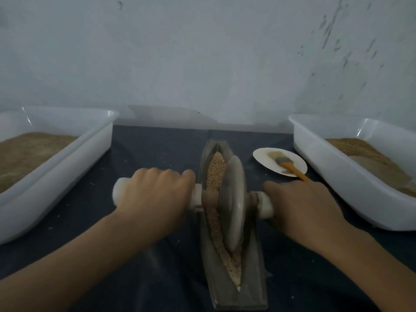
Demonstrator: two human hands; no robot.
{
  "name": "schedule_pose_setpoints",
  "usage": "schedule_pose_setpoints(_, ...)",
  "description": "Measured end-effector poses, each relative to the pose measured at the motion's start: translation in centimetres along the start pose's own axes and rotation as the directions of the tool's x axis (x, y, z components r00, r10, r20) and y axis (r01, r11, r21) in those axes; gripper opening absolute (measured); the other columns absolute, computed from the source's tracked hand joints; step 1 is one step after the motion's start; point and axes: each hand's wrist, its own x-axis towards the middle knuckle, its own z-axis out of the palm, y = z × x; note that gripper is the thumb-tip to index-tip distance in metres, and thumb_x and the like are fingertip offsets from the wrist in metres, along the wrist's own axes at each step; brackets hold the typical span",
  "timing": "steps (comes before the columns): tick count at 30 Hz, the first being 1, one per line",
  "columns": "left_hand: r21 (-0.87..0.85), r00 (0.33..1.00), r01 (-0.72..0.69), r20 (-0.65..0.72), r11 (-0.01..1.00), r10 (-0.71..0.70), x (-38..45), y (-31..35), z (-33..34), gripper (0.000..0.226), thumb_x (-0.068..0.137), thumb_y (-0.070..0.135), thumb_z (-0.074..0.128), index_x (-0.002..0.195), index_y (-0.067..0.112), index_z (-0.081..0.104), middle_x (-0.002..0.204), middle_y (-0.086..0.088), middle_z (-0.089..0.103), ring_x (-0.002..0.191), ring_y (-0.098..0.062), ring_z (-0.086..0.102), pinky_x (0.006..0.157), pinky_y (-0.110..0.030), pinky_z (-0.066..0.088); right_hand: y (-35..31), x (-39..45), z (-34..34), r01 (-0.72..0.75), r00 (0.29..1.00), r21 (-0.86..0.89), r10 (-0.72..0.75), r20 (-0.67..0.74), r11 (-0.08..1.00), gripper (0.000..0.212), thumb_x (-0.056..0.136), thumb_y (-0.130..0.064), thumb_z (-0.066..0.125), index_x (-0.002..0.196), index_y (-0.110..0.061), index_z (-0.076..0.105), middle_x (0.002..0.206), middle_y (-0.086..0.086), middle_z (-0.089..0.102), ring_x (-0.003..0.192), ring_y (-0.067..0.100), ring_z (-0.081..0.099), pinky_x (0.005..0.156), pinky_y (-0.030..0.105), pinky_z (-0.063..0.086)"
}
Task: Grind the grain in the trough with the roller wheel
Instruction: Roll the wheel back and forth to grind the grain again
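A long grey boat-shaped trough (254, 266) lies lengthwise on the dark table, filled with tan grain (215, 170). A grey disc-shaped roller wheel (233, 203) stands upright in the middle of the trough, on a pale axle handle (265, 208) that sticks out to both sides. My left hand (153, 194) grips the left end of the handle. My right hand (304, 210) grips the right end. Both hands are slightly blurred.
A white plastic tub (67, 163) holding grain stands at the left, another white tub (333, 170) with grain at the right. A small white plate (263, 156) with an orange-handled brush (290, 166) lies between the trough and the right tub. A wall rises behind.
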Motion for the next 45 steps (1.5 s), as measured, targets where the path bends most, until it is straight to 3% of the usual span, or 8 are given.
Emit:
schedule_pose_setpoints(6,-0.100,0.977,0.208,0.070,0.973,-0.202,8.3,-2.0,5.0,0.018,0.083,0.033,0.058,0.086,0.023,0.043,0.084,-0.001,0.060,0.066,-0.023,0.043,0.062,-0.035,0.035,1.6,9.1,3.6,-0.125,0.986,-0.019,0.122,-0.111,0.992,0.030,0.080,-0.035,0.068,0.081,-0.024,0.041,0.074,0.001,0.058,0.062,0.024,0.050,0.055,0.032,0.026)
schedule_pose_setpoints(13,-0.053,0.978,0.206,0.034,0.977,-0.205,7.9,-1.1,4.1,0.029,0.083,0.029,0.063,0.086,0.022,0.035,0.081,0.002,0.057,0.067,-0.022,0.050,0.059,-0.034,0.032,1.2,8.2,4.0,-0.160,0.976,0.013,0.161,-0.145,0.987,0.021,0.085,-0.033,0.064,0.088,-0.021,0.047,0.071,-0.003,0.054,0.062,0.022,0.050,0.052,0.030,0.027)
schedule_pose_setpoints(20,-0.053,1.000,0.021,-0.018,0.998,-0.022,-2.3,-0.1,-0.1,0.072,0.041,0.037,0.085,0.075,0.032,0.021,0.052,0.014,0.031,0.042,-0.006,0.016,0.047,-0.022,0.005,0.2,0.2,-1.2,0.083,0.982,0.007,-0.081,-0.172,0.996,0.062,0.031,-0.035,0.091,0.063,-0.028,0.039,0.045,-0.008,0.045,0.034,0.011,0.031,0.048,0.015,0.000)
schedule_pose_setpoints(25,0.000,0.998,0.031,-0.050,1.000,-0.031,1.2,-0.2,1.9,0.054,0.048,0.026,0.085,0.070,0.024,0.036,0.051,0.008,0.044,0.038,-0.016,0.039,0.045,-0.024,0.015,0.4,3.1,0.9,-0.028,0.999,0.016,0.027,0.038,0.999,0.042,0.079,-0.048,0.065,0.075,-0.033,0.026,0.063,-0.010,0.039,0.062,0.013,0.046,0.046,0.027,0.015)
schedule_pose_setpoints(28,0.024,0.990,0.103,-0.098,0.994,-0.100,6.3,-1.2,4.5,0.037,0.071,0.026,0.071,0.077,0.023,0.035,0.067,0.003,0.059,0.055,-0.023,0.054,0.051,-0.030,0.026,1.2,6.7,3.3,-0.128,0.991,0.080,0.131,-0.022,0.988,0.035,0.082,-0.039,0.065,0.078,-0.029,0.032,0.062,-0.008,0.038,0.058,0.015,0.038,0.046,0.026,0.015)
schedule_pose_setpoints(34,-0.076,0.970,0.243,-0.005,0.967,-0.244,10.0,-2.3,7.0,0.028,0.081,0.029,0.064,0.084,0.022,0.037,0.071,0.003,0.049,0.060,-0.021,0.040,0.057,-0.034,0.031,1.9,11.5,4.2,-0.175,0.973,-0.006,0.172,-0.153,0.985,0.030,0.083,-0.029,0.065,0.081,-0.021,0.036,0.081,0.006,0.061,0.068,0.029,0.054,0.056,0.034,0.026)
schedule_pose_setpoints(40,-0.060,0.997,0.010,-0.077,0.998,-0.015,1.7,-0.2,1.1,0.047,0.059,0.024,0.081,0.076,0.023,0.037,0.061,0.009,0.042,0.048,-0.018,0.044,0.048,-0.028,0.027,0.4,2.6,1.2,0.009,0.984,0.032,-0.003,-0.180,0.999,0.066,0.048,-0.031,0.087,0.070,-0.027,0.025,0.055,-0.011,0.026,0.042,0.014,0.035,0.042,0.018,0.013)
schedule_pose_setpoints(45,-0.048,0.950,-0.127,-0.294,0.991,0.107,-2.5,0.4,-1.8,0.038,0.038,0.001,0.075,0.062,0.014,0.048,0.049,-0.001,0.042,0.037,-0.024,0.040,0.049,-0.028,0.021,-0.3,-2.7,0.0,0.018,0.999,0.097,-0.014,-0.044,0.995,0.066,0.049,-0.039,0.084,0.077,-0.039,0.024,0.053,-0.012,0.037,0.043,0.009,0.047,0.041,0.032,0.045)
